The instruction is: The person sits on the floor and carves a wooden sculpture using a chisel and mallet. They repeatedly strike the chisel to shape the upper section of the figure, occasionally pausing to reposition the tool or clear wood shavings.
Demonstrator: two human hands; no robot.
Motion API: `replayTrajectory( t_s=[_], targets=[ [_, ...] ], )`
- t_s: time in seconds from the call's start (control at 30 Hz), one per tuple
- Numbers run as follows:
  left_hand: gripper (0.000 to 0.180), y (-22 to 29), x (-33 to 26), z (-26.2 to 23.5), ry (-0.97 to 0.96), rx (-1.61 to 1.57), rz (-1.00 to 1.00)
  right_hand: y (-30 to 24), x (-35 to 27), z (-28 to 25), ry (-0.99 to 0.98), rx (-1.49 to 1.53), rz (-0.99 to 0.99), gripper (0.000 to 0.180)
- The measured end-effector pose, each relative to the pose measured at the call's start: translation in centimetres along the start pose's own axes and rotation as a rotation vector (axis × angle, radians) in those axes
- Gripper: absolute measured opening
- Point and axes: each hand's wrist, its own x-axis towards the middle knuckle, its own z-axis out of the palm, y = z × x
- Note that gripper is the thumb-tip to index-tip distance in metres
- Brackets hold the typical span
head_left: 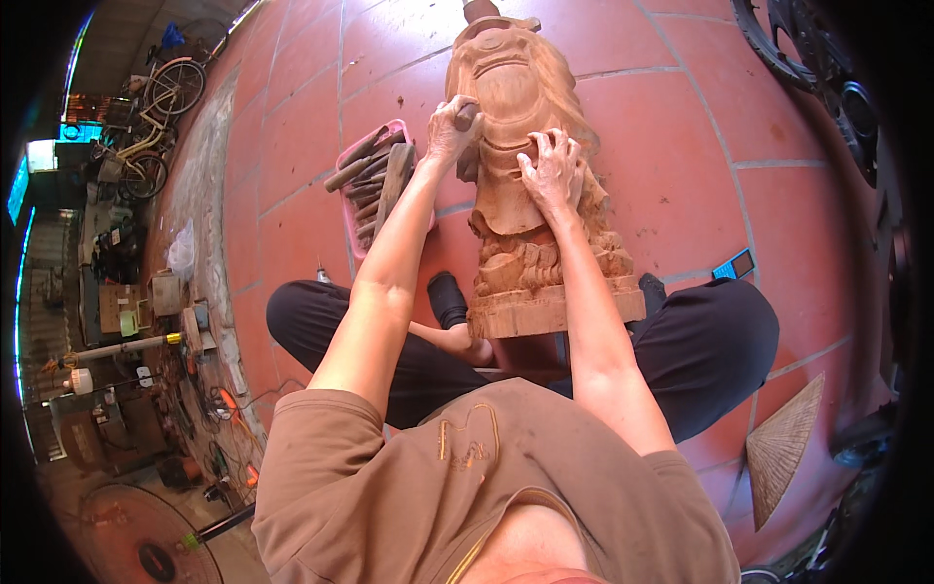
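Note:
A carved wooden figure (511,83) lies on the floor in front of me, its broad base toward me between my legs. My left hand (448,136) is closed round a brown wooden tool handle (467,117) at the figure's left side; the tool's working end is hidden. My right hand (555,180) rests on the middle of the carving, fingers spread and bent, with nothing seen in it. Just left of the figure stands a pink plastic basket (398,126) with several wooden-handled tools (365,195) in it. A wooden block (392,185) lies across its right side.
Red floor tiles (671,136) surround the carving. To the right are a blue keypad phone (735,265) and a conical straw hat (783,453). Bicycles (146,136) stand at far left, above a clutter of tools and cords. A fan (151,550) is at lower left, vehicle wheels (778,49) at upper right.

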Motion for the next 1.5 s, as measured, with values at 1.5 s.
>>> replayTrajectory(
  t_s=[1.5],
  targets=[
    [0.031, -2.1, 5.0, -1.2, -0.263, -0.072, -0.192, -0.3, 0.0, 0.0, 0.022, -0.014, 0.016, 0.040]
  ],
)
